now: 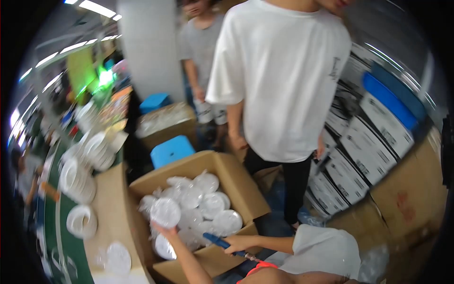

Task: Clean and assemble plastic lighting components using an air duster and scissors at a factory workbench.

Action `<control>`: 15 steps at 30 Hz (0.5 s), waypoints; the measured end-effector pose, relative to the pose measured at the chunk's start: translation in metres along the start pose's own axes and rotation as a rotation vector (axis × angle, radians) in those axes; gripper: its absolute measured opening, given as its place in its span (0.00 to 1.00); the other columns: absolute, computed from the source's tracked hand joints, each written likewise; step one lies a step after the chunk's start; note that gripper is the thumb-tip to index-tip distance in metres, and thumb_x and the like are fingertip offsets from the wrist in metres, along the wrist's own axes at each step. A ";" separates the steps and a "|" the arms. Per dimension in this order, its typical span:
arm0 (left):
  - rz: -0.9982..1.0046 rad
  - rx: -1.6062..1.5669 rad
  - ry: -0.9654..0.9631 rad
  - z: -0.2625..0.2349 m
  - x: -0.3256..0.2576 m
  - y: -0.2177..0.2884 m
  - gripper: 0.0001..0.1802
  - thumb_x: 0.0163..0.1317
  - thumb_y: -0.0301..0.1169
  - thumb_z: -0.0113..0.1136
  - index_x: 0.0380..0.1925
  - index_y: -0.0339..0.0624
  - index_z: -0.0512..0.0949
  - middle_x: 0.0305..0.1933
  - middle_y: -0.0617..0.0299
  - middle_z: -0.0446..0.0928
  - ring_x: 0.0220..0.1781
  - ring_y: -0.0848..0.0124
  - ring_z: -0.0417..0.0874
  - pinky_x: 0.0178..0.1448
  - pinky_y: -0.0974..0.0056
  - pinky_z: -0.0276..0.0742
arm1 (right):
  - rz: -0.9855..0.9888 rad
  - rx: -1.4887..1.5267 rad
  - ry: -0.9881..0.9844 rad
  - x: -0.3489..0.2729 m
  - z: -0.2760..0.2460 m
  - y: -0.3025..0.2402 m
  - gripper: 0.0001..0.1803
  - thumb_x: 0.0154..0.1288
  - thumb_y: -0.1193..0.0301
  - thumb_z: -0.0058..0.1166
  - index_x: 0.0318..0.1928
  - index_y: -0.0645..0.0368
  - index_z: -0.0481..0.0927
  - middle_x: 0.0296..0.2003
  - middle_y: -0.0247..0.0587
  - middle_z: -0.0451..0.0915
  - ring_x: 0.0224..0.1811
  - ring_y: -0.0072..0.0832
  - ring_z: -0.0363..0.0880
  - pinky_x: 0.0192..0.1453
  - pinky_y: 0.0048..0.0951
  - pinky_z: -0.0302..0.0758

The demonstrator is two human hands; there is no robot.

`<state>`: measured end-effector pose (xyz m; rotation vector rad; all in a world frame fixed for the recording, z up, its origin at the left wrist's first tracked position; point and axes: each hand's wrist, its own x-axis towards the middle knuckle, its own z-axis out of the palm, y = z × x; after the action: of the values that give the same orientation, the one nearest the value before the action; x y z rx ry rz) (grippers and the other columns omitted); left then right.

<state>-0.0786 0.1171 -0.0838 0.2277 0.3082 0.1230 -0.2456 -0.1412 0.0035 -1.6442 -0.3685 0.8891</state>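
Note:
My left hand [164,230] grips the lower edge of a white round disc [165,212], apparently wrapped in clear plastic, over the left side of an open cardboard box [240,182]. Several similar white discs [227,222] in clear bags fill that box loosely. My right hand [238,244] is closed round a slim blue stick-shaped tool [216,240], tilted over the box's near side. A metal fitting joins the tool's lower end, close to a red-orange cord or hose [266,266]. The tool's exact kind is unclear.
On the left, stacks of white rings [78,181] line a green conveyor [54,227] beside a tan worktop [109,208]. A blue stool [172,151] stands behind the box. A person in a white shirt [283,75] stands ahead, near stacked cartons [366,142].

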 end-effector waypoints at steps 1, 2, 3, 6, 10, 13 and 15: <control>0.066 0.030 0.083 0.008 -0.009 -0.006 0.34 0.62 0.55 0.35 0.62 0.47 0.61 0.65 0.56 0.60 0.65 0.52 0.60 0.68 0.44 0.54 | -0.002 0.018 0.020 0.001 0.001 0.007 0.11 0.51 0.66 0.49 0.28 0.61 0.68 0.20 0.37 0.74 0.23 0.23 0.75 0.28 0.26 0.72; 0.079 0.019 0.058 0.008 -0.009 -0.004 0.33 0.63 0.55 0.34 0.62 0.47 0.61 0.65 0.56 0.60 0.65 0.52 0.61 0.67 0.45 0.56 | -0.011 0.027 0.016 0.003 0.002 0.011 0.11 0.51 0.66 0.49 0.28 0.61 0.68 0.20 0.37 0.74 0.23 0.23 0.75 0.28 0.26 0.72; 0.050 0.010 0.077 0.021 -0.015 -0.015 0.33 0.63 0.55 0.35 0.61 0.47 0.61 0.65 0.56 0.61 0.65 0.52 0.62 0.66 0.45 0.57 | -0.001 0.016 0.035 -0.003 -0.001 0.007 0.11 0.51 0.66 0.49 0.28 0.61 0.67 0.20 0.37 0.73 0.23 0.23 0.75 0.27 0.26 0.73; 0.032 0.024 0.079 0.021 -0.017 -0.018 0.32 0.63 0.54 0.37 0.61 0.47 0.62 0.64 0.57 0.62 0.64 0.53 0.63 0.65 0.46 0.59 | 0.029 0.011 0.040 -0.008 0.000 0.008 0.11 0.53 0.66 0.48 0.31 0.61 0.69 0.21 0.35 0.72 0.25 0.23 0.74 0.30 0.25 0.72; 0.021 -0.006 0.068 0.020 -0.016 -0.015 0.31 0.63 0.53 0.39 0.60 0.47 0.62 0.64 0.58 0.62 0.64 0.55 0.63 0.66 0.47 0.58 | 0.020 0.033 0.039 -0.006 0.006 0.012 0.11 0.53 0.66 0.49 0.30 0.61 0.69 0.20 0.36 0.72 0.25 0.23 0.74 0.30 0.25 0.71; 0.036 0.019 0.060 0.015 -0.012 -0.013 0.32 0.62 0.55 0.38 0.60 0.47 0.62 0.64 0.57 0.62 0.64 0.54 0.63 0.65 0.46 0.59 | 0.017 0.005 0.032 -0.004 0.008 0.013 0.11 0.53 0.66 0.49 0.29 0.61 0.69 0.21 0.36 0.73 0.24 0.23 0.74 0.29 0.25 0.71; 0.041 0.044 0.044 0.009 -0.007 -0.012 0.34 0.61 0.57 0.38 0.61 0.47 0.61 0.64 0.56 0.62 0.64 0.53 0.63 0.64 0.45 0.60 | 0.007 0.044 0.019 -0.004 0.009 0.014 0.11 0.52 0.66 0.49 0.29 0.62 0.69 0.21 0.37 0.73 0.24 0.23 0.74 0.29 0.25 0.71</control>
<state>-0.0816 0.1020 -0.0761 0.2754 0.3501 0.1619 -0.2575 -0.1415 -0.0091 -1.6136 -0.3280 0.8808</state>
